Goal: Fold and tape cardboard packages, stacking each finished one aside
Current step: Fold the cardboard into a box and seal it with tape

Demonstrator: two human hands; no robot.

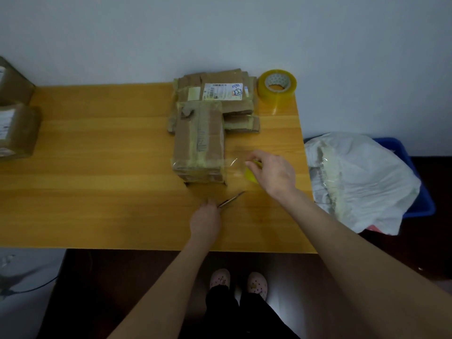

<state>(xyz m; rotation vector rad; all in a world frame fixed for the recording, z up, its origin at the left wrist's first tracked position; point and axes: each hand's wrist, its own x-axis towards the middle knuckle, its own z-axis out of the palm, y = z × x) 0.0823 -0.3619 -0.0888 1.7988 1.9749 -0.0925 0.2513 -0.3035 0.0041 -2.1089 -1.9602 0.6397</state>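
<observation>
One folded cardboard package (pixel 199 140) lies mid-table (pixel 97 167), its long axis running away from the person toward the wall. A strip of clear tape (pixel 234 163) stretches rightward from its near end to a small yellow tape roll (pixel 252 176), which the right hand (pixel 274 172) grips with curled fingers. The left hand (pixel 205 218) holds one pair of scissors (pixel 231 199), blades pointing up-right toward the strip. A second, larger tape roll (pixel 277 88) stands at the far right corner beside a pile of flattened cardboard (pixel 220 94).
</observation>
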